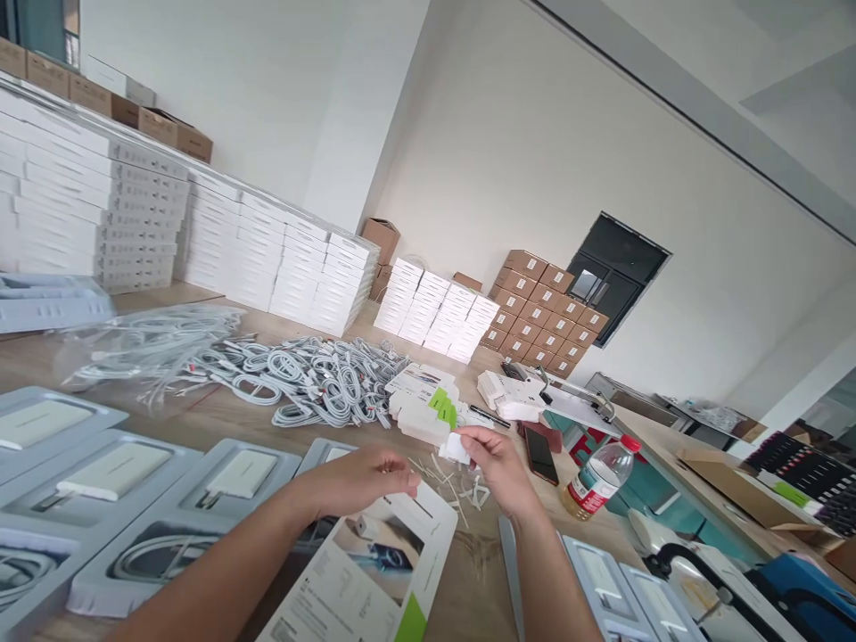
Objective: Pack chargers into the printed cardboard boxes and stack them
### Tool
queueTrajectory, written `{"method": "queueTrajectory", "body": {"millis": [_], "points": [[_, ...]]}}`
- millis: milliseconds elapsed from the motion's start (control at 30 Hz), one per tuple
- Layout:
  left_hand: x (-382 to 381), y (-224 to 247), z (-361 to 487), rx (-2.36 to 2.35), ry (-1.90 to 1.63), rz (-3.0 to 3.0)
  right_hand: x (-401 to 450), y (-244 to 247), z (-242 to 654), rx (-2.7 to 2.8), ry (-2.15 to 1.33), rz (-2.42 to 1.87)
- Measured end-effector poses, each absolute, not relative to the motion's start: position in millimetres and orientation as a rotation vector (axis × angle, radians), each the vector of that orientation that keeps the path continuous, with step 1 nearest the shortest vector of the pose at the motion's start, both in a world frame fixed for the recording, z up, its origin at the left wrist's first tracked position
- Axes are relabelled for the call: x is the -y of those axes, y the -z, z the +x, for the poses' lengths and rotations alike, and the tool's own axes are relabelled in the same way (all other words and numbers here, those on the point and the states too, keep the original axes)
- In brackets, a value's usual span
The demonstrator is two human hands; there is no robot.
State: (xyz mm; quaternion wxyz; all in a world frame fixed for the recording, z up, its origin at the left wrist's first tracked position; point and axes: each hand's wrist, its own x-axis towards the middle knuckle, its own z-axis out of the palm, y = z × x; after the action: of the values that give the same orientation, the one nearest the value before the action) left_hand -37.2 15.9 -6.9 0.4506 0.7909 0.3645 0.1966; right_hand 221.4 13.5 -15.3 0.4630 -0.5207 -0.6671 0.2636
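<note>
My left hand (361, 481) is closed on the top end of a flat white printed box (354, 588) with a product picture and a green corner; most of its fingers are hidden. My right hand (498, 464) pinches a small white piece (455, 448), perhaps paper or a sticker, above the table. Beyond it lies a pile of white printed cards or flat boxes (418, 415) with green parts. Thin off-white strips (458, 499) are scattered between my hands. To the left stand grey trays (184, 499) holding white chargers (120, 468) and coiled cables (160, 557).
A heap of grey cables (327, 379) lies mid-table, before stacks of white boxes (267, 250). At the right are a phone (540, 455), a bottle with a red cap (600, 481) and more trays (605, 580). Brown cartons (535, 312) are stacked by the wall.
</note>
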Motion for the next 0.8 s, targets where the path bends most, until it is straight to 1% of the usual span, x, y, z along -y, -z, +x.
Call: {"method": "queueTrajectory", "body": {"millis": [67, 200, 333, 467, 667, 800], "points": [[-15.0, 5.0, -39.3, -0.93, -0.499, 1.913, -9.6, 23.8, 198.2, 1.597, -0.812, -1.124], [-18.6, 11.7, -36.6, -0.917, -0.5, 1.905, 2.3, 43.6, 176.4, 1.592, -0.936, -1.05], [-24.3, 22.4, -28.8, -0.88, -0.531, 1.999, 7.6, 53.2, 180.1, 1.409, -1.047, -1.041], [-24.2, 19.8, -26.0, -0.949, -0.572, 1.989, 7.1, 51.9, 188.8, 1.305, -1.161, -1.034], [-15.6, 10.5, -26.5, -0.846, -0.38, 2.058, 10.4, 52.3, 183.7, 1.428, -1.086, -1.016], [-13.4, 11.2, -26.1, -0.903, -0.421, 2.067, 11.2, 53.4, 179.4, 1.406, -0.914, -1.01]]}}
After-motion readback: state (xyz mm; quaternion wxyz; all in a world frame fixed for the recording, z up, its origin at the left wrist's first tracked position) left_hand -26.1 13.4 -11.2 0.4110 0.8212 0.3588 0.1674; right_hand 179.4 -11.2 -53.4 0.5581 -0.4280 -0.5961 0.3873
